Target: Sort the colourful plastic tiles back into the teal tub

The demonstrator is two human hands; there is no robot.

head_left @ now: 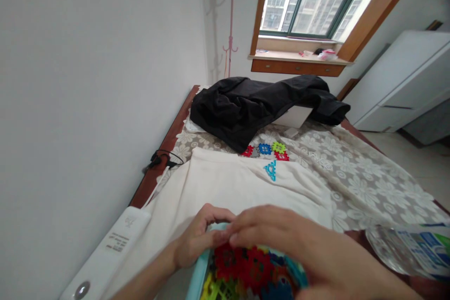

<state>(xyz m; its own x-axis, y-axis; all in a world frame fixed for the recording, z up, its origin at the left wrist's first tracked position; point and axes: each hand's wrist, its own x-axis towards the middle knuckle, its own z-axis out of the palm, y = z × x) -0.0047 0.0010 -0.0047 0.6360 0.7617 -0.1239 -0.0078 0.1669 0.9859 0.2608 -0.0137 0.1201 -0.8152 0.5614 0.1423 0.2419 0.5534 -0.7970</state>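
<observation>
A light blue plastic box (198, 276) is at the bottom centre, full of colourful plastic building pieces. Red gear-edged pieces (258, 267) lie on top, with a yellow-green piece (225, 289) and a dark blue one (277, 290) beside them. My left hand (202, 236) is at the box's far left corner, thumb and fingers curled together; what they pinch is hidden. Over the box reaches my right hand (288, 232), fingers stretched out and thumb apart, its fingertips meeting those of my left hand. The right hand is slightly blurred and covers part of the box.
On the white cloth (225, 178) lies a light blue triangular piece (270, 170). Beyond it are a blue square piece (265, 149), a yellow-green one (279, 147) and red ones. A black garment (246, 103) lies farther back. A clear bottle (404, 248) is at right, a white power strip (116, 243) at left.
</observation>
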